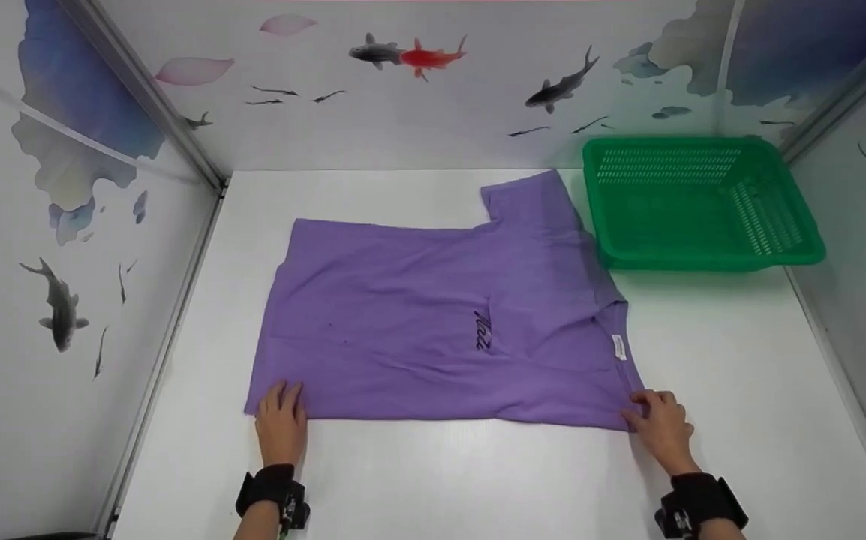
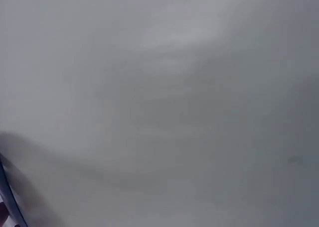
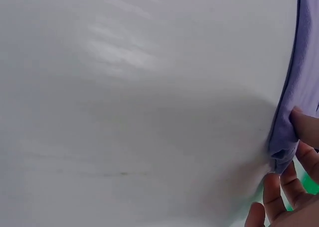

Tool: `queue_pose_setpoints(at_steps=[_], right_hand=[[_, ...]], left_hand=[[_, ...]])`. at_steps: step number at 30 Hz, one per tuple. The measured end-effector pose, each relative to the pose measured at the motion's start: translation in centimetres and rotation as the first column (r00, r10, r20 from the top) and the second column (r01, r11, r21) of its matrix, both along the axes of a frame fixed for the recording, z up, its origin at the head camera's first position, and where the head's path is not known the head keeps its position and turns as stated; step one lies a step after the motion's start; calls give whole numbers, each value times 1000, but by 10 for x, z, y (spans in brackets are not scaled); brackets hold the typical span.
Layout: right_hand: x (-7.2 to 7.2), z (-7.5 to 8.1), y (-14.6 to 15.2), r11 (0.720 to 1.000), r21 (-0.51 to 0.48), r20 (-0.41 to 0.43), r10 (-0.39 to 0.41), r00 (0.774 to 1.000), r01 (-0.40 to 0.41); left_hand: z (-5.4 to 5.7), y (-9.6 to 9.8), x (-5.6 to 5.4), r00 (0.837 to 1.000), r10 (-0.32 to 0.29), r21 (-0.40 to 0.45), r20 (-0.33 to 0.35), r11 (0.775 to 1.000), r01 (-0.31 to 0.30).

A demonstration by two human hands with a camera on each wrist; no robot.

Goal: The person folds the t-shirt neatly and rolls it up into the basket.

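A purple T-shirt (image 1: 418,322) lies flat on the table, its hem to the left and its neckline with a white label to the right. One sleeve points to the back; the near side runs in a straight edge. At the near left corner of the shirt my left hand (image 1: 281,427) pinches the hem end; the left wrist view catches only a sliver of cloth and fingertip. My right hand (image 1: 660,426) grips the near right corner below the neckline. In the right wrist view its thumb (image 3: 305,126) presses on the purple cloth, with fingers beneath.
A green plastic basket (image 1: 703,259) stands at the back right, close beside the shirt's shoulder. White panels (image 1: 433,135) painted with fish and petals wall the white table (image 1: 433,480) at the back and both sides. Black straps with cameras sit on both wrists.
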State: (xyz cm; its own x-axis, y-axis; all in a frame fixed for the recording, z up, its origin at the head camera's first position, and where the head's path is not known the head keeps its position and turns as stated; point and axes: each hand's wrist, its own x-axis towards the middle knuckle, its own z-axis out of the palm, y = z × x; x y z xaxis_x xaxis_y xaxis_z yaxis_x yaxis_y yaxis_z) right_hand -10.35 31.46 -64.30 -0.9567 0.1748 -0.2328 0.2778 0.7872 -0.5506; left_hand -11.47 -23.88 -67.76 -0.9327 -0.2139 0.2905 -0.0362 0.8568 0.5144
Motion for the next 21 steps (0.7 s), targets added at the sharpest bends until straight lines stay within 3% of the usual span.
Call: queue_pose_setpoints(at_steps=[3, 7, 11, 16, 21], right_hand=[[2, 3, 1, 1000, -8, 21, 11, 1000, -11], [-8, 15, 1, 999, -43, 25, 5, 1000, -4], [-33, 31, -3, 997, -71, -46, -20, 999, 16], [-73, 42, -20, 996, -84, -151, -14, 989, 2], [-112, 47, -39, 996, -81, -211, 13, 977, -31]], left_hand=[[5, -2, 3, 999, -6, 27, 46, 1000, 4], [17, -6, -10, 994, 13, 69, 106, 997, -20], [35, -12, -40, 991, 32, 91, 131, 995, -44], [58, -17, -88, 987, 10, 114, 160, 993, -29], [71, -15, -131, 979, -7, 147, 205, 989, -24]])
